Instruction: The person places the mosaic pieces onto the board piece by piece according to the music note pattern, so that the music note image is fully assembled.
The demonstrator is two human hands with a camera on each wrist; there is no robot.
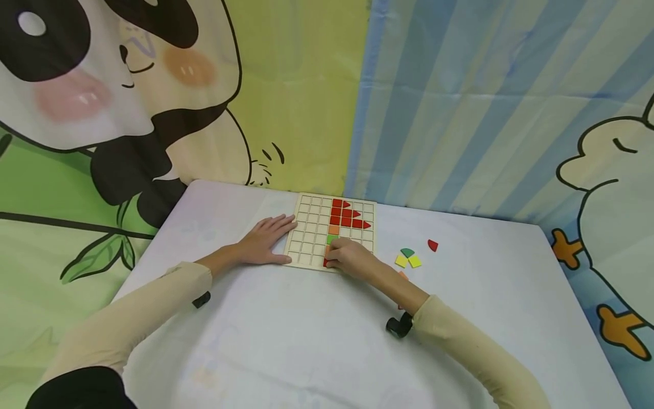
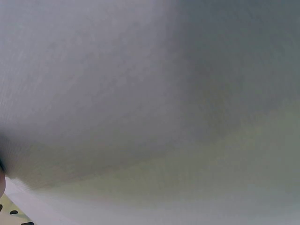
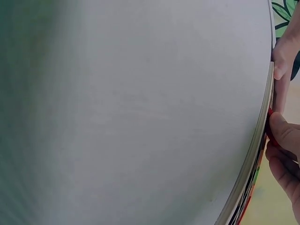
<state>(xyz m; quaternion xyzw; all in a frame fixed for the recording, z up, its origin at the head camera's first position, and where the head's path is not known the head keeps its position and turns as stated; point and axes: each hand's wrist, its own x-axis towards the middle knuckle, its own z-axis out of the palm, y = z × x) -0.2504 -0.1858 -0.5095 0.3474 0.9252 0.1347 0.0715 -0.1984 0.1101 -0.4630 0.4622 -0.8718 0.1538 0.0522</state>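
Note:
A pale wooden grid board (image 1: 305, 248) lies flat toward the table's far side. On its upper part sit rows of red pieces (image 1: 343, 215), with an orange square (image 1: 334, 229) and a green square (image 1: 332, 239) below them. My left hand (image 1: 263, 241) is spread, its fingertips and thumb along the board's left edge. Over the lower part of the board is my right hand (image 1: 351, 258), pinching a small red piece (image 3: 269, 126) between thumb and fingers at the near edge. The right hand hides the cells beneath it. The left wrist view shows mostly blurred table surface.
Right of the board lie a green quarter-round piece (image 1: 407, 252), a yellow square (image 1: 401, 261), another yellow square (image 1: 415, 261) and a red quarter-round piece (image 1: 432, 245). An orange piece (image 1: 403, 275) is partly behind the right forearm. Printed cloth hangs behind the white table (image 1: 286, 341).

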